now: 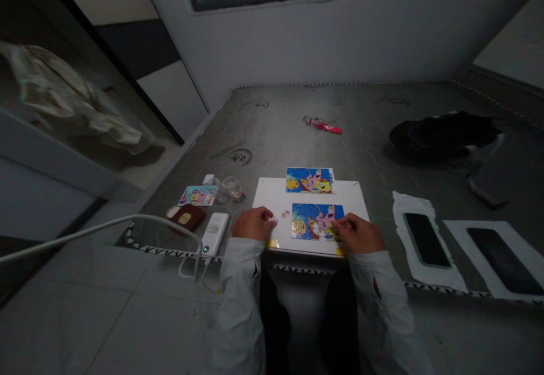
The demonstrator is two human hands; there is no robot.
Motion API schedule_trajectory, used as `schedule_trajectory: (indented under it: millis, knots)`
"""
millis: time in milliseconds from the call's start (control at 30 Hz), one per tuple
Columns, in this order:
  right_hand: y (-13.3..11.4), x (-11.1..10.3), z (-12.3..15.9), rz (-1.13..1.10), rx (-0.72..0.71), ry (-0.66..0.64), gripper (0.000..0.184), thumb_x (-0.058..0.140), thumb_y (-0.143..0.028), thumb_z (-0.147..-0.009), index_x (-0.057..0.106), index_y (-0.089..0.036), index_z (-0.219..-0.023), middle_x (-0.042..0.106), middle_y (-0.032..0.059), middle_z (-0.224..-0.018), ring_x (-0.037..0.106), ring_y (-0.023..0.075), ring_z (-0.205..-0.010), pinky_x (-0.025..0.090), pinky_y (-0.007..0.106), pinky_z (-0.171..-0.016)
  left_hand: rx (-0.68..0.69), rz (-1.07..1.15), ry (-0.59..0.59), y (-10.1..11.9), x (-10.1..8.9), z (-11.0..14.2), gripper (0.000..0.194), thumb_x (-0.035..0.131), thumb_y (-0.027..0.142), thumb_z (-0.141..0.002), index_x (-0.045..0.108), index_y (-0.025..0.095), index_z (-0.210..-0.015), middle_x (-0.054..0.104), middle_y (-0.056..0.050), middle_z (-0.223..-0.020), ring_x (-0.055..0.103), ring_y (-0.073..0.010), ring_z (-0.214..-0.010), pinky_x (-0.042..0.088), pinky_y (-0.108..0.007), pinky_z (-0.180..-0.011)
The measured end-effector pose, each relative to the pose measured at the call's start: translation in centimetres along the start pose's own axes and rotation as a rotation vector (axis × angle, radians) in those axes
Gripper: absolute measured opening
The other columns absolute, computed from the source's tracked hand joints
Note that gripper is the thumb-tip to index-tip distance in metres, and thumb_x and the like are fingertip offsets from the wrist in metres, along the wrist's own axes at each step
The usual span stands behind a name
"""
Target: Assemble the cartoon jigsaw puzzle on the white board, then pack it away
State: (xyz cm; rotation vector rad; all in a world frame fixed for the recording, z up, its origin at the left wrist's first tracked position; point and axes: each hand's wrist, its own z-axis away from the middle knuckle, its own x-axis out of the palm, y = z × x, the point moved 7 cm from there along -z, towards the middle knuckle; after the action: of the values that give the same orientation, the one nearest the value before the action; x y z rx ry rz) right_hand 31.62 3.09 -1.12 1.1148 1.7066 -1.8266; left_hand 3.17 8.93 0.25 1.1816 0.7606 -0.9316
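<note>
A small blue jigsaw puzzle [317, 216] with cartoon figures lies on a white board [361, 199], its lower right part looking uneven. At its right edge, my right hand [361, 233] has thumb and fingers pressed together; whatever they pinch is hidden. My left hand [254, 225] rests over the board's left side with its fingertips closed around something small and pale, too small to name. Between that hand and the puzzle are a few tiny loose puzzle pieces [285, 214]. Above the puzzle lies a matching picture card [309, 180].
Left of the board are a white power bank [216, 233] with a cable, a brown case [188, 218], another picture card [198, 195] and a charger [209, 179]. To the right are a phone [426, 240] and a dark slab [505, 259]. Farther back lie a red wrapper [325, 126] and a black bag [446, 134].
</note>
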Motion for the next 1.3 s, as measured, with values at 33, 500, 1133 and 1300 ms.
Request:
schedule_trajectory:
  millis: [33, 500, 1133, 1300]
  knots:
    - [0.0, 0.0, 0.0, 0.000, -0.003, 0.003, 0.034, 0.056, -0.053, -0.078, 0.063, -0.022, -0.070, 0.053, -0.0033, -0.053, 0.048, 0.0121, -0.050, 0.030, 0.025, -0.053, 0.000, 0.004, -0.004, 0.0, 0.3, -0.1, 0.018, 0.070, 0.036, -0.075, 0.072, 0.027, -0.090, 0.074, 0.002, -0.094, 0.064, -0.0160, -0.086, 0.042, -0.026, -0.071]
    - [-0.1, 0.1, 0.0, 0.001, -0.007, -0.014, 0.035, 0.053, -0.054, -0.078, 0.063, -0.022, -0.070, 0.054, -0.0021, -0.053, 0.049, 0.0129, -0.051, 0.031, 0.025, -0.053, -0.036, 0.064, -0.004, -0.2, 0.6, -0.3, 0.020, 0.074, 0.024, -0.070, 0.070, 0.028, -0.089, 0.074, 0.004, -0.091, 0.066, -0.0162, -0.087, 0.044, -0.026, -0.075]
    - [0.1, -0.1, 0.0, -0.026, 0.012, -0.012, 0.034, 0.054, -0.054, -0.079, 0.064, -0.022, -0.072, 0.055, -0.0033, -0.052, 0.052, 0.0133, -0.052, 0.033, 0.025, -0.054, 0.044, 0.023, 0.059, 2.4, 1.8, -0.2, 0.004, 0.068, 0.030, -0.078, 0.069, 0.028, -0.081, 0.072, 0.003, -0.091, 0.064, -0.0167, -0.086, 0.042, -0.026, -0.071]
    - [0.2, 0.0, 0.0, -0.035, 0.011, -0.011, 0.032, 0.056, -0.052, -0.079, 0.064, -0.022, -0.072, 0.056, -0.0032, -0.052, 0.052, 0.0136, -0.052, 0.033, 0.025, -0.055, 0.010, 0.070, 0.077, 1.8, 1.4, -0.2, 0.015, 0.069, 0.029, -0.077, 0.068, 0.030, -0.092, 0.074, 0.005, -0.091, 0.065, -0.0159, -0.083, 0.041, -0.025, -0.069]
